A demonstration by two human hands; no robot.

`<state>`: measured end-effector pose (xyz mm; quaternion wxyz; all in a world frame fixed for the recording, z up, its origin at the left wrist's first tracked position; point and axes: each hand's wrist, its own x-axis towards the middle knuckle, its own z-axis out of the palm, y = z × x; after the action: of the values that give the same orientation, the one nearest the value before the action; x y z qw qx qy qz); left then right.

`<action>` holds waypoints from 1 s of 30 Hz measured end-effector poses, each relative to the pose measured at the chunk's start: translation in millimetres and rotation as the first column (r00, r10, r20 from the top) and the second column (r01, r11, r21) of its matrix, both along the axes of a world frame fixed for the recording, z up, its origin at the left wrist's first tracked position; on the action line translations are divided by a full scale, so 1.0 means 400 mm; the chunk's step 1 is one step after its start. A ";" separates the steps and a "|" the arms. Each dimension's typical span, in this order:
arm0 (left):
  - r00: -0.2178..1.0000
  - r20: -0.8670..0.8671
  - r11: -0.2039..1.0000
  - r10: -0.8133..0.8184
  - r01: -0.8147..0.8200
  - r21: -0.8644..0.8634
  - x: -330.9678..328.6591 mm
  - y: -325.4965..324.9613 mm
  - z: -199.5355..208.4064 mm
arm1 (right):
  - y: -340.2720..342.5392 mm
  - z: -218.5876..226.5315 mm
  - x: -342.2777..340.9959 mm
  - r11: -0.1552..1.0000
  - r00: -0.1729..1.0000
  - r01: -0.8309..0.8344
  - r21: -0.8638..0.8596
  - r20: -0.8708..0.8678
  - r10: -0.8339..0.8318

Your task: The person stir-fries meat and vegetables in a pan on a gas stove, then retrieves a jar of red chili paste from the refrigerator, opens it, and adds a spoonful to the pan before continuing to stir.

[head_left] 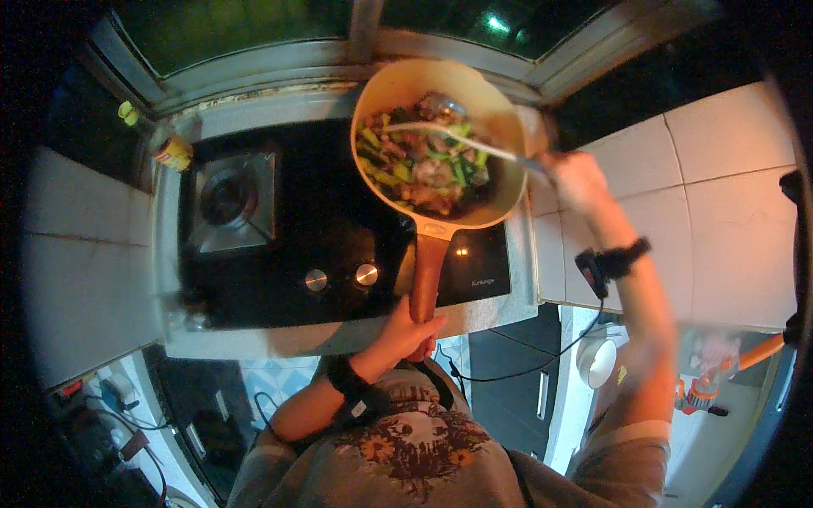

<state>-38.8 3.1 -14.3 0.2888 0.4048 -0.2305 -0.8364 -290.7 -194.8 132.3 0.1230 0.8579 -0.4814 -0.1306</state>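
A cream-coloured pan [385, 85] with a brown handle [429, 271] is over the right part of the black gas stove. Dark meat pieces and green vegetables [432, 161] lie inside it. My left hand [402, 337] is closed around the lower end of the handle. Up at the right, my right hand [576, 179] grips a long spatula or spoon [495, 151], whose pale shaft reaches across the pan into the food. Its working end is hard to make out among the food. A black band with a cable is on my right wrist.
On the left of the black stove top [313, 195] is a bare burner [229, 199]. Two round knobs [366, 274] are near its front edge. A yellow-labelled jar [174, 152] stands at the back left corner. Tiled walls [720, 186] flank the counter, and windows rise behind.
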 end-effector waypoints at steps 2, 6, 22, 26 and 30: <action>1.000 0.009 1.000 0.001 0.000 -0.012 0.001 0.001 0.002 | 0.042 0.034 -0.006 0.999 0.997 -0.038 0.019 -0.070 0.040; 1.000 -0.029 1.000 0.003 -0.002 0.020 0.004 0.000 0.002 | 0.149 0.166 -0.006 0.997 0.996 -0.064 0.040 -0.059 0.067; 0.999 0.017 0.998 -0.028 0.027 0.050 -0.002 -0.001 -0.007 | 0.182 -0.166 0.118 0.867 0.862 0.487 0.106 0.104 -0.497; 0.999 -0.040 0.999 0.013 -0.011 0.051 -0.003 -0.003 -0.003 | 0.166 -0.130 0.102 0.886 0.814 0.423 0.189 0.351 -0.464; 0.999 0.012 0.998 -0.033 0.032 0.055 -0.006 -0.007 -0.002 | 0.196 0.006 0.049 0.830 0.669 0.463 0.312 0.490 -0.558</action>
<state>-41.3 0.4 -15.2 0.2624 0.4141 -0.2157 -0.8445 -271.0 -116.4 134.8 -0.1355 0.6940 -0.7045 0.0603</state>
